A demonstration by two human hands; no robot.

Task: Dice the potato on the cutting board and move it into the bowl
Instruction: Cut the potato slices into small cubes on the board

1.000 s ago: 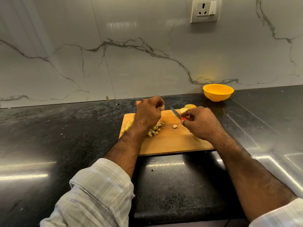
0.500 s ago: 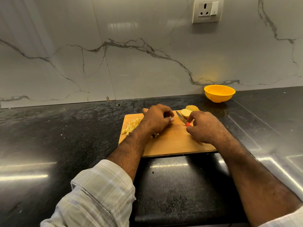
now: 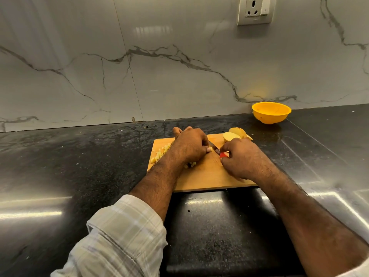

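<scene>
Counter [image 3: 60, 176] carries the board [image 3: 209, 176] mid-frame; bowl [image 3: 271, 112] upper right, unfilled. Left hand [image 3: 189, 146] has dropped onto a potato piece, fingers curled over it. Right hand [image 3: 243, 158] grips the knife [image 3: 216, 149], now cutting. Dicing continues; slices [image 3: 234, 134] remain.

counter [image 3: 69, 166]: black stone | cutting board [image 3: 209, 176] | bowl [image 3: 271, 113], contents unclear

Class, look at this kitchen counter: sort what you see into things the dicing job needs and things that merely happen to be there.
Needed for the job:
cutting board
knife, gripped by the right hand
left hand, steadying the piece being cut
diced potato
uncut potato slices
yellow bowl

Just there:
wall socket
black countertop
marble backsplash
</scene>
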